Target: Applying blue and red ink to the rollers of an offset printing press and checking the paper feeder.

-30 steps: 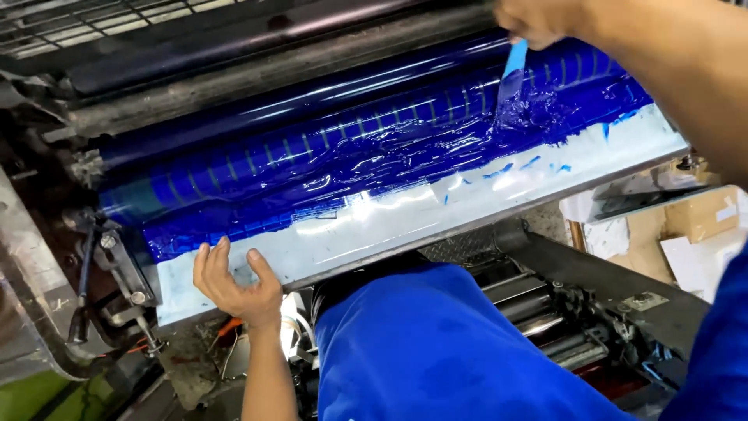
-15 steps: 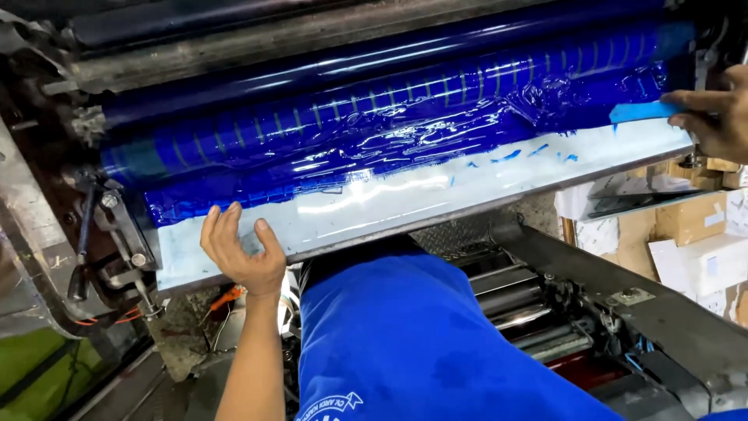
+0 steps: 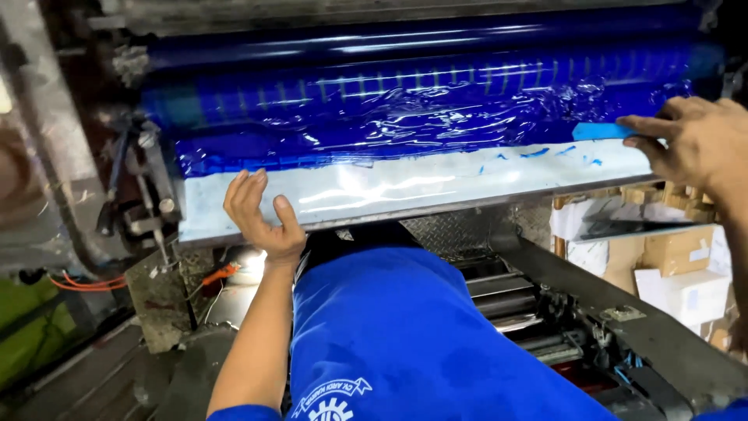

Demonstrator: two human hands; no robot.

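The right hand [image 3: 697, 140] is pinched on the near end of a small blue ink knife [image 3: 601, 131], fingers together along its top, the blade lying flat at the right end of the ink tray [image 3: 374, 193]. The left hand [image 3: 261, 214] is spread, fingers apart, palm and thumb braced over the tray's front lip and holding nothing. The knife appears thin, light and fairly stiff; being smeared with ink it is judged slippery, so the clean rear end where the fingers now sit is the sound place to grip it. The blue ink [image 3: 405, 129] lies in a thick, glossy, wrinkled sheet along the back of the tray, against the ink roller [image 3: 421, 47]; it looks heavy-bodied and tacky, likely to cling and string rather than pour. The front strip of the tray is pale, wet-looking metal with scattered blue flecks, probably slick. Below it stands the press body with smaller rollers [image 3: 506, 300]. Orange cables [image 3: 86, 282] trail at the left; cardboard boxes [image 3: 678, 269] and papers sit at the right. The surroundings are cramped and dimly lit.
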